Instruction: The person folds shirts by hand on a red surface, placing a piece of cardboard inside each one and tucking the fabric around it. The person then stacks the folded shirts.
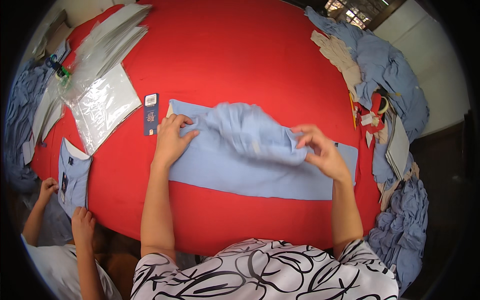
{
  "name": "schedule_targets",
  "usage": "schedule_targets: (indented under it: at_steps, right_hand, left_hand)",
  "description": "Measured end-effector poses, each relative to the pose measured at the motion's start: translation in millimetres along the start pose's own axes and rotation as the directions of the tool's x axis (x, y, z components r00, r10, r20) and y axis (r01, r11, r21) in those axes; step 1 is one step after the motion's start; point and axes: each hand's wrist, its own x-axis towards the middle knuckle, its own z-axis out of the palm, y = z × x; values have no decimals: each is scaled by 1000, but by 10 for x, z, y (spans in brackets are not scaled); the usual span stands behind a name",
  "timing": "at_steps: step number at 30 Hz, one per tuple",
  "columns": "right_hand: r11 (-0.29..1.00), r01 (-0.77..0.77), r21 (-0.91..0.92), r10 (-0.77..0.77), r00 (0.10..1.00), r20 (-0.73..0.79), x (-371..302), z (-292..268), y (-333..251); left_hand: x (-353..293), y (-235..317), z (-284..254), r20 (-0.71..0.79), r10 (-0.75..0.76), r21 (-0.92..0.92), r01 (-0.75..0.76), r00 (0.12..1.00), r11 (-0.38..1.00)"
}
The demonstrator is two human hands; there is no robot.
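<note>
A light blue shirt (225, 172) lies as a long folded strip across the red cloth in front of me. Part of its fabric is lifted in a loose, blurred bunch above the middle. My left hand (172, 137) holds the shirt near its left end, fingers curled on the cloth. With my right hand (322, 152) I grip the edge of the lifted fabric between thumb and fingers, toward the right end. A dark blue tag (151, 114) lies just beyond my left hand, apart from the shirt.
Clear plastic bags (107, 105) lie in a stack at the left. Another person's hands (83, 222) hold a folded blue shirt (75, 175) at the lower left. Blue garments (387, 65) pile up along the right edge, beside a tape roll (384, 105) and grey boards (397, 145).
</note>
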Motion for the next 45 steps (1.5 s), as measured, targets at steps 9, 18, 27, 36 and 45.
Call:
schedule_targets:
  at_steps: [9, 18, 27, 36, 45]
  right_hand:
    - [895, -385, -226, 249, 850, -464, -741, 697, 213]
    - [957, -213, -195, 144, 937, -318, -380, 689, 76]
    - [603, -694, -393, 220, 619, -754, -1276, 58, 981]
    - [348, -909, -229, 154, 296, -943, -1986, -259, 1553]
    - [353, -934, -42, 282, 149, -948, -2024, -364, 1357]
  left_hand:
    - [18, 372, 16, -20, 301, 54, -300, 953, 952]
    - [117, -211, 174, -47, 98, -658, -104, 994, 746]
    - [137, 11, 86, 79, 122, -539, -60, 989, 840]
    - [206, -69, 132, -51, 340, 85, -335, 939, 938]
    - [201, -92, 221, -165, 214, 173, -185, 963, 967]
